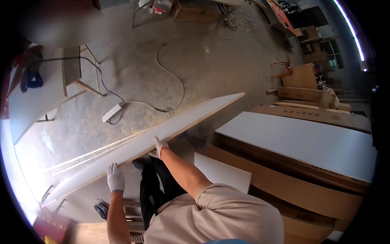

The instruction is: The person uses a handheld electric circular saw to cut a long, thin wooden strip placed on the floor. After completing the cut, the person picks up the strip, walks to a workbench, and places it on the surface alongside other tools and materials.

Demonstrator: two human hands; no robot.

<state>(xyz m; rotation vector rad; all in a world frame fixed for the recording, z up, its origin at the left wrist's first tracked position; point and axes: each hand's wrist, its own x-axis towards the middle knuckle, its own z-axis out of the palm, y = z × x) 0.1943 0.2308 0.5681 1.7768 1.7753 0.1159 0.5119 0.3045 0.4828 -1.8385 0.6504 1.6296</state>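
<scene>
A long white board [134, 151] with a raw tan edge stretches slantwise in front of me, from the lower left to the upper right. My left hand [115, 179], in a white glove, is at its near edge with the fingers laid over the top face. Farther along that edge, my gloved right hand [160, 148] grips the board, thumb on top and the other fingers partly hidden below. Both hands are closed on the board. Two thin pale strips [95, 152] run along its far side, low on the floor.
At my right lies a stack topped by a white panel [296, 140], with brown cardboard [284, 179] beneath. A smaller white panel [222, 173] leans beside my legs. A white power strip [112, 112] and its cable lie on the floor. A worktable [36, 95] stands at left.
</scene>
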